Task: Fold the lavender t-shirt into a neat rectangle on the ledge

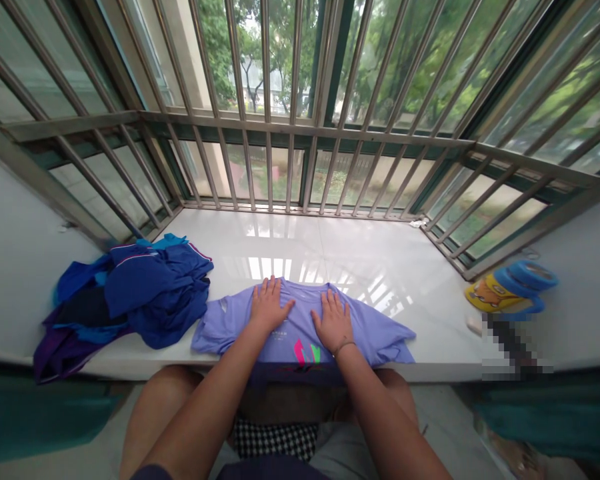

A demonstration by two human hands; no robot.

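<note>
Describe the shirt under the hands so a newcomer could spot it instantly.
On the glossy white window ledge, look at the middle of the near edge. A lavender T-shirt lies flat there under the left hand and right hand. Its pale colour and pink-green print set it apart from the crumpled blue clothes beside it.

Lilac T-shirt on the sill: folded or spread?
Spread. The lilac T-shirt lies open on the white tiled windowsill, sleeves out to both sides, with the left hand and right hand flat on it.

Left hand (269, 305), right hand (333, 321) on T-shirt (300, 320)
</note>
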